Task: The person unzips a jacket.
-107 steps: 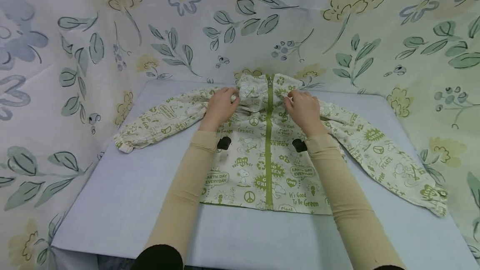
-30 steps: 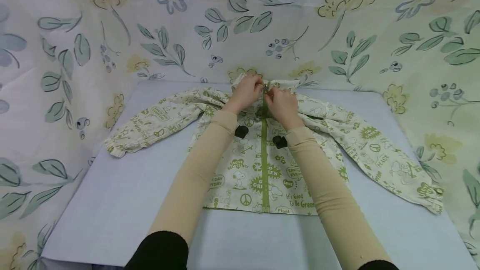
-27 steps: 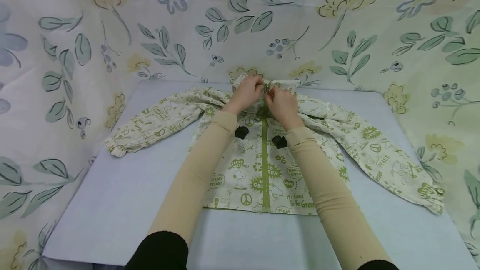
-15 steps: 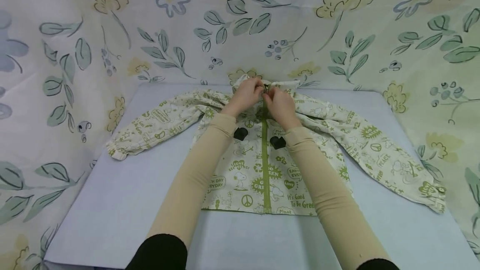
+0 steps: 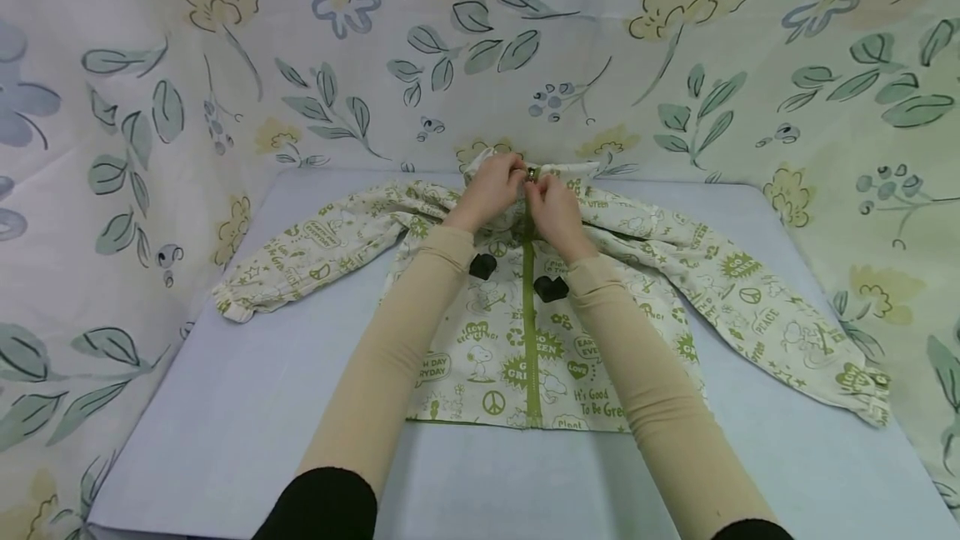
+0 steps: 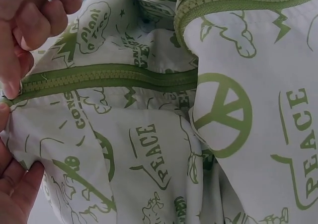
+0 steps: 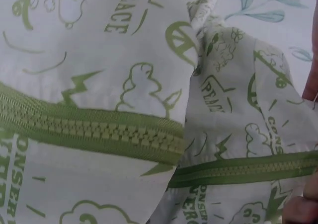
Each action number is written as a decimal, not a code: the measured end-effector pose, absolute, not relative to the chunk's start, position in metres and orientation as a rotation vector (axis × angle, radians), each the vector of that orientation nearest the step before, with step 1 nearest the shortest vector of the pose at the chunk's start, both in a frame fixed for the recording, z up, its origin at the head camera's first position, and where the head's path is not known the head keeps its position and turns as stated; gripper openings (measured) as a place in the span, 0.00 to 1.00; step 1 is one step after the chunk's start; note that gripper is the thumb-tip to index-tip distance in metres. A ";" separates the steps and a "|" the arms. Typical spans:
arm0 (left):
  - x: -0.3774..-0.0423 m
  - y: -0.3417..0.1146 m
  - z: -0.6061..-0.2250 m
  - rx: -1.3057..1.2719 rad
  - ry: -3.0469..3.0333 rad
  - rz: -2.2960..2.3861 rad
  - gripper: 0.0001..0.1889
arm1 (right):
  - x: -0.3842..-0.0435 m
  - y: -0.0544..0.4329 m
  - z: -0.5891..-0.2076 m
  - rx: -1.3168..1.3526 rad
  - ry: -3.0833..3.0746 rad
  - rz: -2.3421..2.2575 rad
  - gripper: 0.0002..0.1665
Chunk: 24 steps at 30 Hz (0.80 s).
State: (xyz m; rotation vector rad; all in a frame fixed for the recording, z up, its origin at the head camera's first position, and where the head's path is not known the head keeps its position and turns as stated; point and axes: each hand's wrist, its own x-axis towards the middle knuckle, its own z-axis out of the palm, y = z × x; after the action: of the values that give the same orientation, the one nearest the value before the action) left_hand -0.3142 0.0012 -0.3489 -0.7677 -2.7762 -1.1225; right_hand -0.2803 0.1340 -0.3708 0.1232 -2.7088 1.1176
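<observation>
A white zip-up jacket (image 5: 480, 340) with green print lies front up, its sleeves spread to both sides. Its green zipper (image 5: 530, 332) runs down the middle and is closed along the visible part. At the collar, my left hand (image 5: 495, 188) pinches the cloth just left of the zipper's top; its fingers (image 6: 20, 184) show in the left wrist view. Close beside it, my right hand (image 5: 557, 208) pinches at the zipper pull, mostly hidden by the fingers. A small metal slider (image 5: 532, 175) shows between the hands. The chest cloth is bunched into folds below them.
A white-covered table (image 5: 247, 415) carries the jacket. Behind and at the sides hangs a flower-print curtain (image 5: 600, 65). The left sleeve (image 5: 315, 244) and right sleeve (image 5: 757, 298) reach out towards the table's sides.
My hands have come from the two shoulders together at the zipper's top, and the upper chest has bunched up. Over the last half second my right hand has shifted only slightly.
</observation>
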 end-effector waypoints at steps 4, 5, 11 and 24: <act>-0.315 0.002 -0.348 -0.768 -2.775 -1.080 0.12 | -0.281 0.133 -0.371 0.117 -2.688 1.213 0.18; -0.315 0.003 -0.348 -0.765 -2.775 -1.074 0.12 | -0.281 0.133 -0.370 0.113 -2.690 1.224 0.18; -0.317 0.004 -0.348 -0.777 -2.754 -1.035 0.12 | -0.280 0.132 -0.368 0.070 -2.710 1.259 0.18; -0.318 -0.003 -0.345 -0.704 -2.651 -1.272 0.11 | -0.277 0.139 -0.381 0.098 -2.754 1.350 0.20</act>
State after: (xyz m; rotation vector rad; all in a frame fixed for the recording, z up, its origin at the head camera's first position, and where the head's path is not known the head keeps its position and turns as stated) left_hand -0.3179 -0.0029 -0.3447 -0.7041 -2.6508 -1.2722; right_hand -0.2775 0.1385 -0.3812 0.0981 -2.7545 1.3503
